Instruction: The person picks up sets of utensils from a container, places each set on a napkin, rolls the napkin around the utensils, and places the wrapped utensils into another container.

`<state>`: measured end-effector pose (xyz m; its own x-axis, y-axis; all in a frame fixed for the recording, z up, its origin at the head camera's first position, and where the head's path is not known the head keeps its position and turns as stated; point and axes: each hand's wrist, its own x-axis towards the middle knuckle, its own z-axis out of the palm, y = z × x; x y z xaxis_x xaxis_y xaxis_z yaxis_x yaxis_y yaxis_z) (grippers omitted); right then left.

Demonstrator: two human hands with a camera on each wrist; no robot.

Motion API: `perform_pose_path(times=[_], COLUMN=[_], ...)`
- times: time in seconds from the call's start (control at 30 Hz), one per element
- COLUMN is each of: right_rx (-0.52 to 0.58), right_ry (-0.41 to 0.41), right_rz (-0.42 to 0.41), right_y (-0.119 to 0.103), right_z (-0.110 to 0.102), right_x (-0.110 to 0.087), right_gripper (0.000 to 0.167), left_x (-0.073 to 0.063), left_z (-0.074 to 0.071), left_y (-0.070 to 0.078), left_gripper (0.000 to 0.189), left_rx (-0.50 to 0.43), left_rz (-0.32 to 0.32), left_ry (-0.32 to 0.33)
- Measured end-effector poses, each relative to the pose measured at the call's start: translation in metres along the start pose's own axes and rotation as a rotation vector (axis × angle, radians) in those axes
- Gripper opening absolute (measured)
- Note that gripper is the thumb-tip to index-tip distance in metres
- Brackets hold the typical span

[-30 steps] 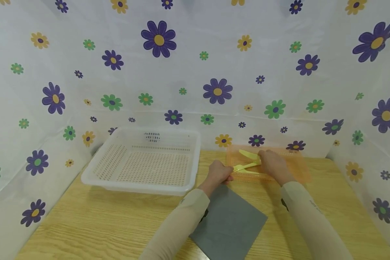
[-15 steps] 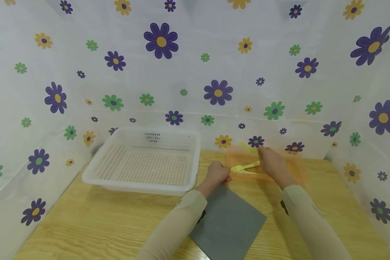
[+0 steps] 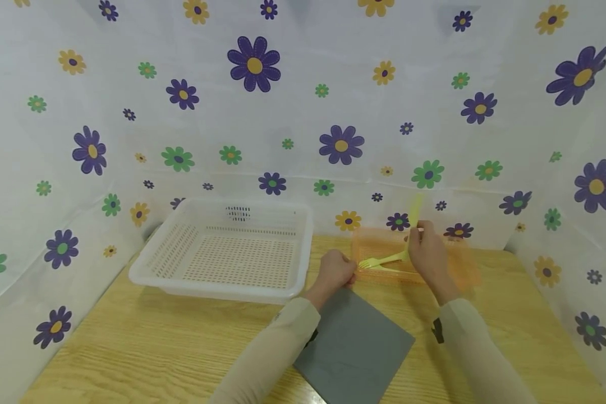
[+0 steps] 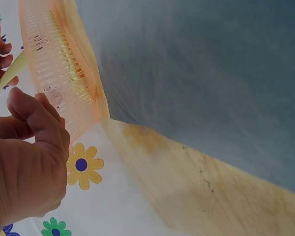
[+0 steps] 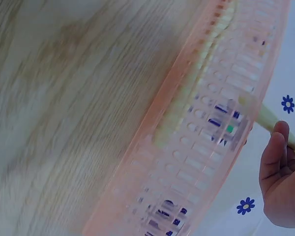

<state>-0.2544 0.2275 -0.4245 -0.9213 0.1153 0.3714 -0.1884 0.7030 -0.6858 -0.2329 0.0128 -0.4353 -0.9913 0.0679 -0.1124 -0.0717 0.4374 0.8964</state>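
My right hand (image 3: 428, 255) pinches a yellow plastic knife (image 3: 416, 210), which stands nearly upright over an orange mesh basket (image 3: 463, 261). Inside that basket lie a yellow plastic fork (image 3: 379, 262), tines to the left, and a second slim yellow utensil (image 3: 388, 269) just in front of it. With curled fingers, my left hand (image 3: 336, 268) grips the basket's near left corner. The left wrist view shows its thumb and fingers (image 4: 37, 115) at the basket's end wall. Through the mesh in the right wrist view, a yellow utensil (image 5: 187, 98) runs along the long side.
To the left stands a large white perforated basket (image 3: 217, 293). A grey square sheet (image 3: 358, 348) lies on the wooden table (image 3: 182, 342) beneath and between my forearms. A flower-print white curtain (image 3: 293, 112) encloses the back and sides.
My right hand has turned the knife from slanting left to nearly upright and raised it a little. My left hand stays at the basket's corner, and the fork has hardly moved.
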Motion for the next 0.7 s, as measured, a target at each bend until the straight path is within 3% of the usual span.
perform_pose_path(times=[0.33, 0.7], right_rx=[0.372, 0.509], right_ry=[-0.071, -0.183], right_rz=[0.231, 0.257], right_y=[-0.018, -0.025], right_z=[-0.001, 0.005], right_x=[-0.009, -0.023], right_gripper=[0.040, 0.039], left_x=[0.000, -0.004], left_z=[0.001, 0.000], left_y=[-0.002, 0.001], left_gripper=[0.046, 0.046], left_rx=[0.115, 0.293], left_rz=[0.078, 0.198], left_ry=[0.015, 0.037])
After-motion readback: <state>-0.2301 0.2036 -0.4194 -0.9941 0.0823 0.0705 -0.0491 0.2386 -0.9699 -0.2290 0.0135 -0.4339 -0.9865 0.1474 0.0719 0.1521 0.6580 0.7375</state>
